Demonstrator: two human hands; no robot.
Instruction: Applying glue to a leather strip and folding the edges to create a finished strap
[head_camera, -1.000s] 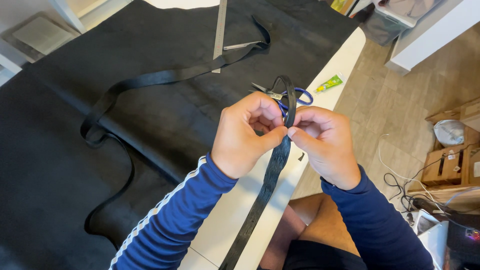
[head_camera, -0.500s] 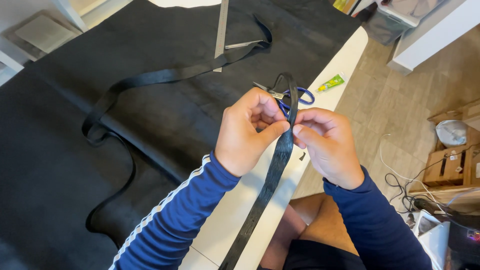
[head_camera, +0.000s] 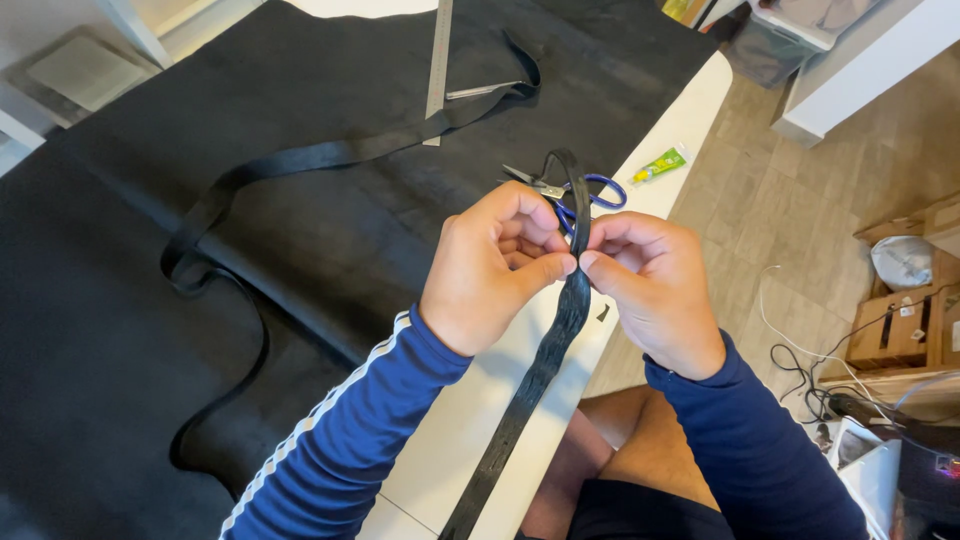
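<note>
We hold a long, narrow black leather strap (head_camera: 540, 375) between both hands just above the near edge of the white counter (head_camera: 450, 440). Our left hand (head_camera: 490, 270) is curled tight, thumb and fingers pinching the strap from the nine o'clock side; our right hand (head_camera: 650, 285) pinches the same spot from three o'clock, thumb tip almost touching the left thumb. Above the pinch the strap arches into a small loop at twelve o'clock; below it, the strap hangs down toward six o'clock, past the counter edge and our bare knee (head_camera: 610, 440).

Just behind the hands, at twelve o'clock, lie blue-handled scissors (head_camera: 570, 190), partly hidden by the loop. At one o'clock a small green-and-yellow glue tube (head_camera: 658, 166) rests on the counter's edge. A wide sheet of black leather (head_camera: 300, 230) covers most of the counter, with a second long black strip (head_camera: 300, 160) snaking over it from nine to eleven o'clock. A steel ruler (head_camera: 438, 70) lies at eleven o'clock, a small metal tool (head_camera: 482, 92) just beside it.
</note>
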